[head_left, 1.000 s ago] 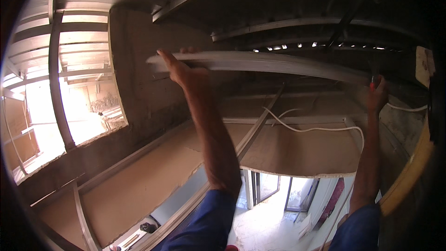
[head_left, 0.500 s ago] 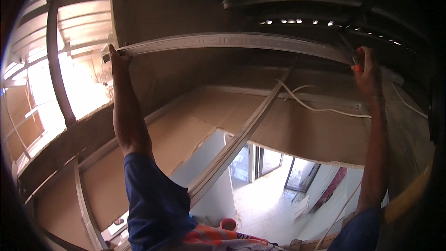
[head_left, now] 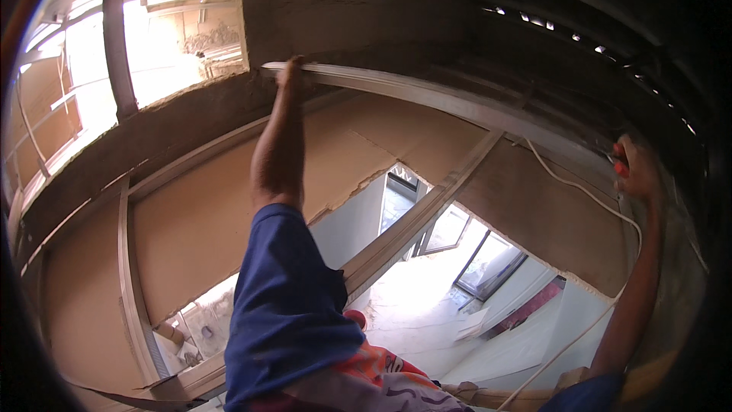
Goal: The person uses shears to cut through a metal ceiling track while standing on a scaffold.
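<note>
A long pale metal channel [head_left: 442, 99] spans the upper middle, slanting down from left to right. At its left end my left hand [head_left: 290, 75] grips it, arm stretched forward. Closed around a red-handled tool [head_left: 621, 168], my right hand [head_left: 642, 172] is by the channel's right end. The tool's working end is too dark to make out, and I cannot tell if this hand also touches the channel. Under the raised channel, another metal channel [head_left: 412, 233] runs from near my chest toward the far side.
Brown ceiling board [head_left: 206, 240] lies below, with a ragged-edged opening down to a white floor [head_left: 412, 290]. A white cable [head_left: 564, 181] hangs at the right. A dark wall [head_left: 343, 19] stands ahead, beside a bright opening with metal bars [head_left: 116, 38] at the left.
The channel has come down and nearer, its right end dropping further, with both hands still at its ends. In the picture, both hands have shifted right as the view turned.
</note>
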A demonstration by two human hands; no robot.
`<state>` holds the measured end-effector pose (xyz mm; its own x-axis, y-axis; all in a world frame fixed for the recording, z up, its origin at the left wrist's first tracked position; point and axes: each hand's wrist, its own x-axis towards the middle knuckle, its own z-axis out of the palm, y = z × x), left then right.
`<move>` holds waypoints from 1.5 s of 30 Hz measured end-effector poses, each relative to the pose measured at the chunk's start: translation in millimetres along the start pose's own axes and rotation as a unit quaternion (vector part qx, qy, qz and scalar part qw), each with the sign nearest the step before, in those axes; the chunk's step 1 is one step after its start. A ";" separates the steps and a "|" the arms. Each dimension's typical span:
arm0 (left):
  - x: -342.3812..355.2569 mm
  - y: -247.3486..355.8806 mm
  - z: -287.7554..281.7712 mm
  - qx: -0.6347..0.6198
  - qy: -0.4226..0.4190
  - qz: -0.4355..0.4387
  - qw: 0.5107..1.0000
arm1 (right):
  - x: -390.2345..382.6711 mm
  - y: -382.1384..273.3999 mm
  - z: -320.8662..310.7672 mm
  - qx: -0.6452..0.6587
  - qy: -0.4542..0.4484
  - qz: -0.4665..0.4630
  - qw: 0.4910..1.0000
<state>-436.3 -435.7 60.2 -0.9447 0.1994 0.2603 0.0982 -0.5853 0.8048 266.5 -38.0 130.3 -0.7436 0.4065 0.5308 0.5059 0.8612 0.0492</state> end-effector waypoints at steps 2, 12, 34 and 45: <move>-0.8 -11.1 -10.9 0.148 0.116 -0.049 0.981 | 12.0 -6.5 9.1 0.041 -0.075 0.016 0.996; -46.5 -149.1 77.9 0.163 0.256 -0.258 0.917 | -27.8 36.2 31.8 0.122 -0.189 -0.009 0.974; 12.3 -139.9 -35.3 0.610 0.033 -0.003 0.792 | -27.6 -81.2 14.7 -0.002 -0.251 -0.010 0.968; -1.9 -109.0 2.0 0.673 -0.023 0.036 0.739 | -21.2 -80.4 17.4 -0.060 -0.330 0.046 0.941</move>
<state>-444.6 -370.7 -26.9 -0.9134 0.2501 0.3211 0.3986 0.7088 0.5820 234.0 -110.5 100.4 -0.7837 0.6127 -0.1018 0.5976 0.7885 0.1454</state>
